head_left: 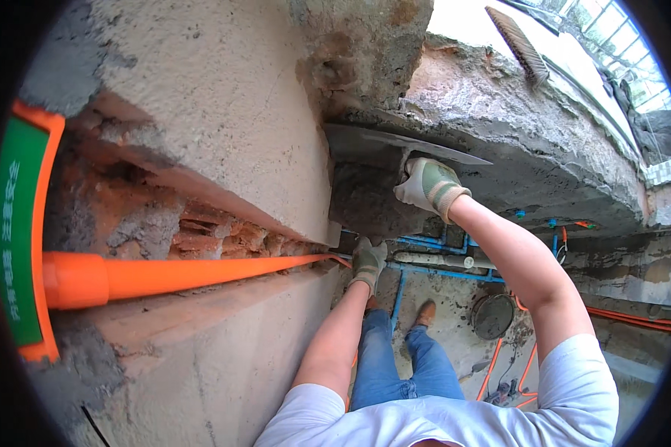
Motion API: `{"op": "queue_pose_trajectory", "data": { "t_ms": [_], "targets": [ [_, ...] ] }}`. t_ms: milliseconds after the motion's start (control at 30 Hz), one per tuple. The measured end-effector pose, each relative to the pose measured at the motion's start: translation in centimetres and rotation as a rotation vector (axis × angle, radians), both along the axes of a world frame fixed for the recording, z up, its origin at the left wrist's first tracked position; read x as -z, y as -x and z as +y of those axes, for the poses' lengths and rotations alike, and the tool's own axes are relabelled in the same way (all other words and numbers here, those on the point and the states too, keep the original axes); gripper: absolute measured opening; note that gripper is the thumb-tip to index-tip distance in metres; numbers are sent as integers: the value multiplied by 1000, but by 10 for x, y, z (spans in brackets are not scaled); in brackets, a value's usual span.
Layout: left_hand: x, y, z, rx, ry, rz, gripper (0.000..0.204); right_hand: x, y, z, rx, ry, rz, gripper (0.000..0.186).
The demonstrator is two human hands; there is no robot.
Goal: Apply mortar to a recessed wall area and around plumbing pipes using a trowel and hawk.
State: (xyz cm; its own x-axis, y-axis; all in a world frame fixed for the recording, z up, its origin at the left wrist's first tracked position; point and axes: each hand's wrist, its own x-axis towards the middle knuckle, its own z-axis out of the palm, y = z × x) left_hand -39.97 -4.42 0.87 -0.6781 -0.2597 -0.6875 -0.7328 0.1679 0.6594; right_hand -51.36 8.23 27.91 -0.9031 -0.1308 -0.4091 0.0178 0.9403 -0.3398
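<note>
My right hand (430, 186), in a pale glove with a green back, is closed round the handle of a plastering trowel (425, 149). The trowel's long thin blade lies against the grey mortared wall (492, 167) under the rough ledge. Below it my left hand (367, 262), gloved too, is closed under a dark mortar board (376, 197). Wet-looking grey mortar seems to cover the board. The left fingers are partly hidden, and so is the board's handle.
An orange pipe (201, 277) runs from an orange and green box (24, 231) along the broken brick groove at left. Blue pipes (447, 274), a round bucket (493, 316) and orange conduits (489, 369) are lower down. A brush-like tool (518, 45) lies on the ledge above.
</note>
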Motion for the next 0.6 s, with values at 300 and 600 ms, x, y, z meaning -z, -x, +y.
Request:
{"op": "queue_pose_trajectory", "data": {
  "t_ms": [300,600],
  "targets": [
    [31,-7,-13,113,77,143,44,36,-26,3,-36,99,580,34],
    [-8,11,17,168,46,-94,34,128,-77,55,53,17,-3,38]
  ]
}}
